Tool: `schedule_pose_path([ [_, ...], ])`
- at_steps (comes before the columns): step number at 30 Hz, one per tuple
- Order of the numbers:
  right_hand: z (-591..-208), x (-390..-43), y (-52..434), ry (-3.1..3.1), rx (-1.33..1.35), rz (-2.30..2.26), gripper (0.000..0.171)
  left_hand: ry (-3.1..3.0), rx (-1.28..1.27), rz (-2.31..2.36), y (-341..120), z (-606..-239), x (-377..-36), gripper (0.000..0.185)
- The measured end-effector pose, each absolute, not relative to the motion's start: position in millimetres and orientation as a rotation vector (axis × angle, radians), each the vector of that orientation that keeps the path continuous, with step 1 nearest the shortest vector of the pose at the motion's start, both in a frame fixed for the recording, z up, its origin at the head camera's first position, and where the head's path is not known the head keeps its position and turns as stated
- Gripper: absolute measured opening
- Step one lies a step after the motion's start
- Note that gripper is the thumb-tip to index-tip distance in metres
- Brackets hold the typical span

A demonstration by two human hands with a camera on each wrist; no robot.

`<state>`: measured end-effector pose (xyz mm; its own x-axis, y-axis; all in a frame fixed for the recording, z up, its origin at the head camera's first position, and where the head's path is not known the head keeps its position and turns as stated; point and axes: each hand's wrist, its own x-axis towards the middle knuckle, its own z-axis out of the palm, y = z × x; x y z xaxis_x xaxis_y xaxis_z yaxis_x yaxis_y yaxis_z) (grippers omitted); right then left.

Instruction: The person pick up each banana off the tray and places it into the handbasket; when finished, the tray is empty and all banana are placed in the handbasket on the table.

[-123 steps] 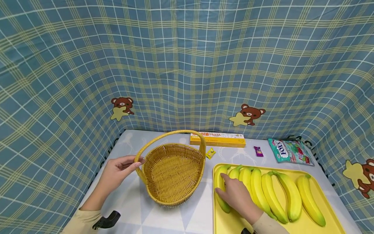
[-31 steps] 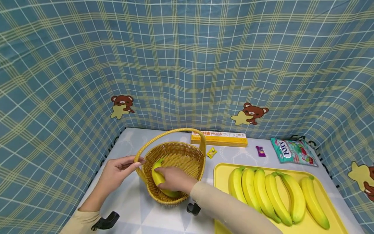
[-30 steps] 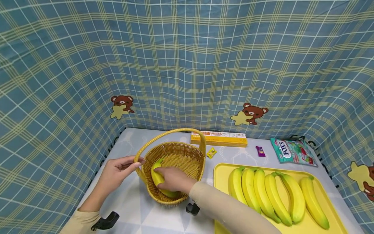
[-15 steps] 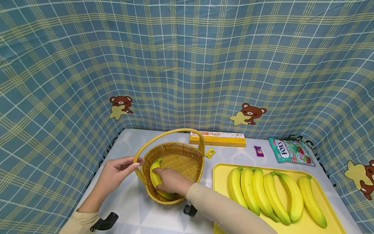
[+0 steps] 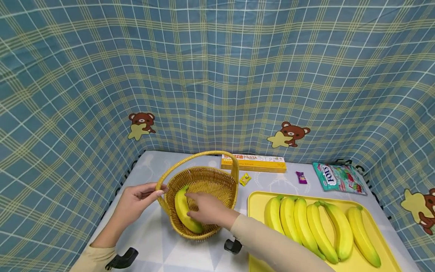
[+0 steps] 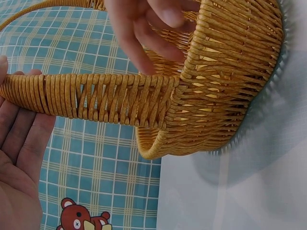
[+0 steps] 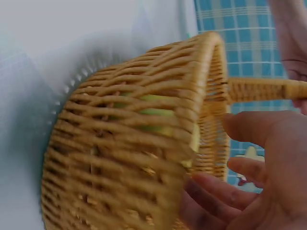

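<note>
A wicker basket (image 5: 219, 192) with a tall hoop handle stands on the table, a single banana (image 5: 182, 211) lying along the left side of its inside. My left hand (image 5: 136, 200) pinches the left end of the basket's handle (image 6: 110, 98) between thumb and fingers. Over the basket's inside is my right hand (image 5: 209, 207), just right of the banana. In the right wrist view the right fingers (image 7: 244, 167) are spread and relaxed with nothing between them; the banana shows only as yellow-green through the weave.
To the right, a yellow tray (image 5: 256, 207) bears several bananas (image 5: 316, 226) side by side. Behind stand a yellow pasta box (image 5: 253, 164), a yellow candy (image 5: 245, 179), a purple candy (image 5: 301, 177) and a teal Fox's bag (image 5: 340, 177). A plaid curtain (image 5: 217, 75) closes off the back.
My right hand took the leftmost banana from the tray and laid it in the basket. Since half a second ago it has let go and shifted slightly right. My left hand stays on the handle.
</note>
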<state>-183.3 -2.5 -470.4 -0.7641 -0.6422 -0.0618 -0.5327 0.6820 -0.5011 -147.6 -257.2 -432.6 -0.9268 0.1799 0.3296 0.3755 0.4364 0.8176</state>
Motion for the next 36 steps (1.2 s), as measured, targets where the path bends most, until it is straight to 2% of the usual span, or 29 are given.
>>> schedule_pose_path([
  [16,-441.5,-150.4,96.7,2.812,-0.823,-1.009,0.05,-2.491,-0.492,-1.47,-257.4,-434.6,-147.5,0.015],
  [30,-473.1,-128.4,180.9,2.883,-0.319,-0.942,0.054,-2.493,-0.493,-1.488,-256.0,-433.5,-148.2,0.016],
  [36,-491.6,-127.5,204.5,2.929,-0.221,-0.776,0.058,-2.487,-0.494,-1.522,-257.7,-433.3,-145.8,0.017],
])
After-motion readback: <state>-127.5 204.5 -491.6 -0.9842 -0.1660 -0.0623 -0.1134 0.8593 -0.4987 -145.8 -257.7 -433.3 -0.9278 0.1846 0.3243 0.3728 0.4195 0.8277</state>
